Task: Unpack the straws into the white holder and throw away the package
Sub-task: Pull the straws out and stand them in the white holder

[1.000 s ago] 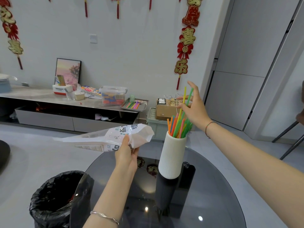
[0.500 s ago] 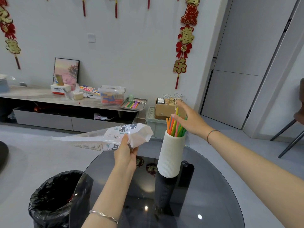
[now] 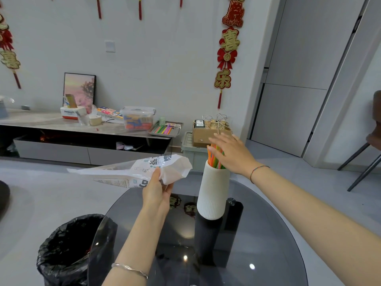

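A ribbed white holder [image 3: 212, 193] stands upright on the round dark glass table [image 3: 268, 234]. Coloured straws [image 3: 214, 156] stick out of its top. My right hand [image 3: 231, 151] lies flat with fingers spread on the straw tips, palm down. My left hand [image 3: 156, 188] pinches the crumpled clear plastic package [image 3: 134, 172], printed with text, in the air left of the holder. The package looks emptied.
A bin lined with a black bag [image 3: 68, 250] stands on the floor at the table's left edge. Behind are a low cabinet with boxes and a tray [image 3: 166, 129], a cardboard box [image 3: 206, 133], and a chair [image 3: 371, 149] at right.
My right hand came down from pinching raised straws to lying flat on their tips, and the straws now sit lower in the holder. The left hand and package stayed still.
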